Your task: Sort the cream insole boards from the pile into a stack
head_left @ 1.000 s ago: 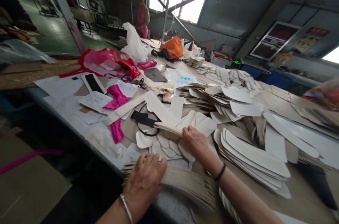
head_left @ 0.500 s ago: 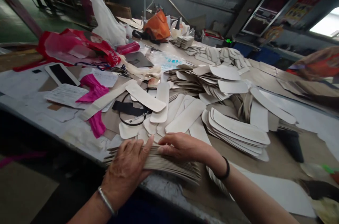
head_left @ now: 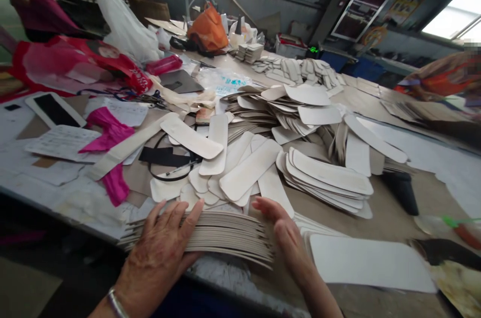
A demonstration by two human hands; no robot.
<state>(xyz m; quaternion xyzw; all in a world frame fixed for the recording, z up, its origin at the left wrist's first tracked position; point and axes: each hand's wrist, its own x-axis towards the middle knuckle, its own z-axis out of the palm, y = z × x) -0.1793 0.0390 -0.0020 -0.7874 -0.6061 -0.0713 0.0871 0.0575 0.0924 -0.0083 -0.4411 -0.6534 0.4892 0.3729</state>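
A stack of thin, curved-edged white board pieces (head_left: 229, 233) stands near the table's front edge, its grey-beige layered edges facing me. My left hand (head_left: 161, 243) grips the stack's left part, fingers over the far side and thumb along the near side. Beside the stack's right end is my right hand (head_left: 287, 243), open, fingers stretched forward and holding nothing; whether it touches the end is hard to tell. Behind lie loose white pieces (head_left: 250, 170) with rounded ends. To the right, larger white pieces (head_left: 368, 263) are fanned out.
A neat pile of white pieces (head_left: 330, 173) sits right of centre, with a taller heap (head_left: 270, 107) behind. At left are a phone (head_left: 56, 110), magenta cloth (head_left: 107, 130) and a red bag (head_left: 80, 65). An orange bag (head_left: 208, 30) stands farther back. Another person (head_left: 443, 80) is at far right.
My right hand has come off the top of the stack and moved to its right end, fingers opening. My left hand stays on the stack. The view has shifted to the right.
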